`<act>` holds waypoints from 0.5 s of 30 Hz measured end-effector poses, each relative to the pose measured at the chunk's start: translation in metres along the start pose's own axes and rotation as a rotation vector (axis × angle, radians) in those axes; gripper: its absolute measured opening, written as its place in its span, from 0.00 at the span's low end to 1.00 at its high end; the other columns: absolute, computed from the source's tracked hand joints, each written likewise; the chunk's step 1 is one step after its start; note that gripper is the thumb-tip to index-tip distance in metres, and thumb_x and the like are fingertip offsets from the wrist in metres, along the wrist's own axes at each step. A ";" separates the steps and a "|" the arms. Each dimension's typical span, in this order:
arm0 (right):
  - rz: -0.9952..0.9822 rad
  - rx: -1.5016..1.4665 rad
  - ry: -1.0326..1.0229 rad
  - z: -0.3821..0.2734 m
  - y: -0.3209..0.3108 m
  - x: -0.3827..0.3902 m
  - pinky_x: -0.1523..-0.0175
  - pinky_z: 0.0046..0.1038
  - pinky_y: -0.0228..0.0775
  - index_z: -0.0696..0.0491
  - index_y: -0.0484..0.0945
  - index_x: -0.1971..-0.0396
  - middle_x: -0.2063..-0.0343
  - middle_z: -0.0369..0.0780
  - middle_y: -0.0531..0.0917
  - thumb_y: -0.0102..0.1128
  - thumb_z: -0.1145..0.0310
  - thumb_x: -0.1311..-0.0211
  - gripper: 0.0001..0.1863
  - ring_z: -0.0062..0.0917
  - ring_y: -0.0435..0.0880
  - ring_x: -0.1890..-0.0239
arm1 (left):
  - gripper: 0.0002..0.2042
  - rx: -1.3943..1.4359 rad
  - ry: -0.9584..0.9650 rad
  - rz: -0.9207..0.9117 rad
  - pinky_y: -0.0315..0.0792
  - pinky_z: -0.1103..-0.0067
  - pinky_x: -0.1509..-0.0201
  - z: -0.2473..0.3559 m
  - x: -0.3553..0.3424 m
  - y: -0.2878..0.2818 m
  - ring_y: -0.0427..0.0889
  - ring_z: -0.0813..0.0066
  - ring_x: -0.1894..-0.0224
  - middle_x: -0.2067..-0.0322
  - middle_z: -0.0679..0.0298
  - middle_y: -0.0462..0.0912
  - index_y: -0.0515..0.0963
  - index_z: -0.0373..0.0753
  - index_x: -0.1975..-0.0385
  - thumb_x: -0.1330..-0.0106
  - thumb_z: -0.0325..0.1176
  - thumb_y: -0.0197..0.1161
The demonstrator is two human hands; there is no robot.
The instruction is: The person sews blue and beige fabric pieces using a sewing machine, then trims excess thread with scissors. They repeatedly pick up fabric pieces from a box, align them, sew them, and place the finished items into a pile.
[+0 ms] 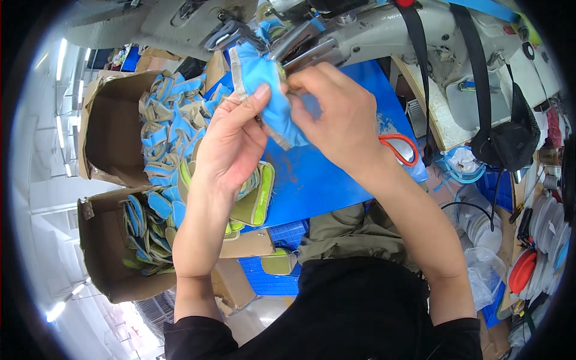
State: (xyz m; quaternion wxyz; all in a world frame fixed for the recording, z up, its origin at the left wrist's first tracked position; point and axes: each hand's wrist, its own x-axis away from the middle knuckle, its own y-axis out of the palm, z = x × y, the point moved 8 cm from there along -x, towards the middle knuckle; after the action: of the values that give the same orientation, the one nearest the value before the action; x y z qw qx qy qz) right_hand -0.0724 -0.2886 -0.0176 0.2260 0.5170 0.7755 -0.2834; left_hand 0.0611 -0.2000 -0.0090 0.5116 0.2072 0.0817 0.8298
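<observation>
A blue fabric piece with beige edging (264,75) is held up between my two hands, just in front of a grey sewing machine (384,33). My left hand (237,129) pinches its left side, thumb lying on the blue cloth. At its right edge, my right hand (333,111) has its fingers closed on the cloth; the fingertips are partly hidden. Under my left wrist lies a stack of green-and-beige fabric pieces (261,195) on the blue tabletop (327,186).
Two cardboard boxes stand at the left; the far box (114,129) holds blue-and-beige pieces (174,126), the near box (99,240) blue and green ones. Red-handled scissors (414,150) lie to the right. Black straps (474,78) hang from the machine. Thread spools (543,240) crowd the far right.
</observation>
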 end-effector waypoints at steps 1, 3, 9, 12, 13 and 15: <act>0.011 -0.043 0.015 0.001 -0.001 -0.001 0.64 0.36 0.77 0.47 0.81 0.61 0.66 0.36 0.84 0.72 0.71 0.45 0.12 0.33 0.87 0.65 | 0.09 -0.001 -0.006 0.001 0.80 0.76 0.46 0.001 0.000 0.002 0.87 0.77 0.54 0.56 0.61 0.89 0.82 0.33 0.50 0.26 0.29 0.64; 0.034 -0.130 0.044 0.002 -0.002 -0.002 0.65 0.36 0.77 0.47 0.82 0.61 0.67 0.35 0.84 0.73 0.70 0.46 0.12 0.33 0.87 0.66 | 0.09 -0.021 -0.014 -0.028 0.81 0.77 0.47 0.004 0.001 0.005 0.87 0.76 0.55 0.56 0.61 0.89 0.82 0.33 0.51 0.26 0.29 0.65; 0.081 -0.186 0.055 0.004 0.000 -0.001 0.65 0.32 0.78 0.48 0.84 0.63 0.67 0.35 0.85 0.73 0.74 0.46 0.11 0.31 0.87 0.66 | 0.10 -0.164 0.105 0.067 0.82 0.78 0.51 0.009 0.001 0.004 0.87 0.77 0.58 0.59 0.61 0.89 0.83 0.33 0.52 0.30 0.27 0.69; 0.055 -0.221 0.063 0.008 0.004 0.002 0.64 0.31 0.78 0.50 0.85 0.62 0.67 0.36 0.85 0.71 0.77 0.46 0.11 0.31 0.87 0.67 | 0.11 -0.252 0.196 0.118 0.82 0.79 0.54 0.011 0.000 0.004 0.87 0.78 0.61 0.60 0.62 0.89 0.83 0.34 0.53 0.33 0.25 0.72; 0.043 -0.223 0.070 0.008 0.004 0.001 0.64 0.31 0.78 0.50 0.84 0.62 0.68 0.37 0.85 0.71 0.77 0.46 0.11 0.31 0.87 0.67 | 0.11 -0.280 0.231 0.142 0.82 0.79 0.55 0.012 0.000 0.003 0.87 0.79 0.62 0.61 0.62 0.89 0.83 0.34 0.53 0.34 0.25 0.72; 0.016 -0.222 0.078 0.005 0.004 0.001 0.63 0.30 0.78 0.52 0.84 0.62 0.68 0.38 0.85 0.70 0.78 0.47 0.11 0.31 0.87 0.68 | 0.11 -0.283 0.272 0.157 0.81 0.81 0.57 0.012 -0.003 0.001 0.87 0.81 0.64 0.61 0.63 0.90 0.84 0.34 0.54 0.35 0.23 0.73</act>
State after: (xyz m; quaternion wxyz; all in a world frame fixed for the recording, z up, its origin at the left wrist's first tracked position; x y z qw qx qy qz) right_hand -0.0688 -0.2902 -0.0221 0.2537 0.5056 0.8061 -0.1737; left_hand 0.0668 -0.2041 0.0009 0.4537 0.0251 0.0160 0.8906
